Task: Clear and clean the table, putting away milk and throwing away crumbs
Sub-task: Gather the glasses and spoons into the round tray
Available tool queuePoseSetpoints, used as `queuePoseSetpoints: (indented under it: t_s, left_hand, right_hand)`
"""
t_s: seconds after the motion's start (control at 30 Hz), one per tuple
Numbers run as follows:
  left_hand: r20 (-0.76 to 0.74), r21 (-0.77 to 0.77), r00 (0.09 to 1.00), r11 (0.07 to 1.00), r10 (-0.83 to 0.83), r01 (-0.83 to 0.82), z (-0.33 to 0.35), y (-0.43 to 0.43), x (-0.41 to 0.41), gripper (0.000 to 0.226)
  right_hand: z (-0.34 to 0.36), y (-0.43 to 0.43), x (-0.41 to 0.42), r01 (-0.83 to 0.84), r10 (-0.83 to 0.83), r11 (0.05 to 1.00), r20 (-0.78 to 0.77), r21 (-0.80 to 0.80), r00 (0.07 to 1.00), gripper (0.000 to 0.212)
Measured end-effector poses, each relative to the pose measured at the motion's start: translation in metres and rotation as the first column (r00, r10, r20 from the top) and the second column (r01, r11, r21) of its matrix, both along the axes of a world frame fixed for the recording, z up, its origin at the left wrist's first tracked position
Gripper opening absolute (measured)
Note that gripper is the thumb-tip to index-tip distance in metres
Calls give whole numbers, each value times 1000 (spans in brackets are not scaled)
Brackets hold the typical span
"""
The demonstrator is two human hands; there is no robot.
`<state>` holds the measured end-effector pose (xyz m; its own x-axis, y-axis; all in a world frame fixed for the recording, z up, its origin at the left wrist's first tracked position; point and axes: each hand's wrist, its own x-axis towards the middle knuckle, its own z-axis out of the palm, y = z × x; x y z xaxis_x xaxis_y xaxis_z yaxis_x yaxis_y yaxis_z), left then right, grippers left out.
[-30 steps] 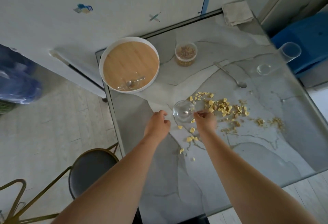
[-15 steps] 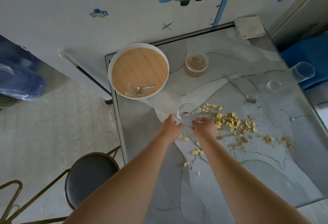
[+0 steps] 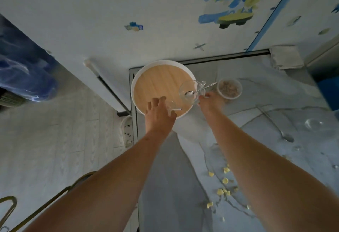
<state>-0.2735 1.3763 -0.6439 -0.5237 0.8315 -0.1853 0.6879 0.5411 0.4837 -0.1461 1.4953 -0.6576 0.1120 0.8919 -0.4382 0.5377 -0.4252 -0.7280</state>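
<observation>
My right hand [image 3: 211, 102] pinches the rim of a clear glass bowl [image 3: 189, 91] with a metal spoon [image 3: 200, 89] in it, held just above the right edge of the round wooden tray [image 3: 156, 85]. My left hand [image 3: 159, 115] reaches onto the tray's near edge, fingers spread over a second small glass bowl [image 3: 174, 106]; whether it grips that bowl is unclear. Yellow crumbs [image 3: 224, 180] lie scattered on the marble-patterned table [image 3: 174, 186] beside my right forearm. No milk is in view.
A round tub of cereal [image 3: 229, 88] stands right of the tray. A loose spoon [image 3: 286, 136] and a tipped clear glass [image 3: 313, 123] lie at the right. A folded cloth [image 3: 286, 57] sits at the far corner. A chair [image 3: 55, 195] and power strip [image 3: 128, 130] are left of the table.
My right hand lifted the glass bowl with the spoon off the table and carried it away from the crumbs to the tray. My left hand moved onto the tray. The view tilted up.
</observation>
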Motion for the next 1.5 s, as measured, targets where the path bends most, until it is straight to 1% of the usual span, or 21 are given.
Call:
queuePoseSetpoints:
  t_s: [0.07, 0.1, 0.17, 0.23, 0.33, 0.47, 0.57, 0.63, 0.8, 0.9, 1.03, 1.1, 1.23, 1.3, 1.37, 1.43, 1.5]
  left_hand:
    - [-78, -75, 996, 996, -48, 42, -14, -2, -16, 76]
    - [-92, -113, 993, 992, -73, 63, -23, -2, -23, 84]
    - [-74, -166, 992, 982, -104, 91, -35, -3, -30, 96]
    - [-45, -191, 991, 975, -122, 112, -44, -2, -33, 102]
    - [-22, -195, 992, 973, -128, 121, -50, -2, -32, 100]
    - [-45, -174, 993, 979, -113, 103, -51, -2, -32, 94]
    - [-41, -176, 992, 978, -123, 114, -51, -2, -32, 91]
    - [-48, -184, 990, 975, -132, 121, -50, -3, -33, 91]
    - [-58, -245, 985, 958, -164, 146, -40, -2, -32, 93]
    - [-88, -245, 973, 952, -212, 186, -21, 2, -28, 86]
    - [-92, -188, 956, 947, -280, 259, 15, 13, -11, 83]
    - [-71, -159, 936, 931, -344, 329, 34, 16, 7, 80]
    - [-30, -126, 877, 872, -479, 472, 66, 14, 59, 72]
    - [-15, -142, 833, 826, -553, 546, 80, 10, 90, 64]
    - [42, -139, 794, 784, -606, 605, 90, 8, 121, 57]
    - [79, -130, 752, 742, -654, 658, 98, 10, 150, 52]
    - [126, -109, 730, 722, -672, 683, 101, 15, 171, 51]
  right_hand:
    - [-4, 6, -11, -63, 62, 998, 73, 16, 995, 16]
    - [-8, 8, -17, -89, 86, 996, 108, 20, 990, 20]
    - [-16, 9, -26, -125, 120, 992, 144, 26, 982, 23]
    - [-26, 9, -33, -158, 148, 987, 192, 41, 970, 22]
    - [-35, 8, -32, -193, 175, 980, 235, 55, 956, 19]
    - [-38, 10, -29, -229, 212, 973, 273, 32, 938, 19]
    - [-38, 12, -28, -294, 274, 956, 337, 9, 901, 19]
    - [-37, 10, -30, -318, 306, 948, 343, -22, 888, 17]
    - [-28, -6, -24, -357, 376, 926, 343, -121, 861, 28]
    - [-15, -21, -12, -307, 346, 936, 312, -170, 885, 40]
    - [14, -47, 25, -244, 289, 954, 307, -176, 907, 35]
    - [31, -64, 50, -210, 262, 960, 336, -184, 905, 34]
    - [68, -87, 108, -117, 200, 968, 396, -224, 896, 34]
    - [85, -97, 140, -58, 142, 975, 405, -213, 903, 37]
    - [98, -102, 168, -8, 92, 981, 424, -195, 901, 37]
    - [107, -101, 195, 14, 64, 985, 435, -174, 898, 35]
    - [111, -95, 214, 19, 55, 986, 432, -165, 900, 35]
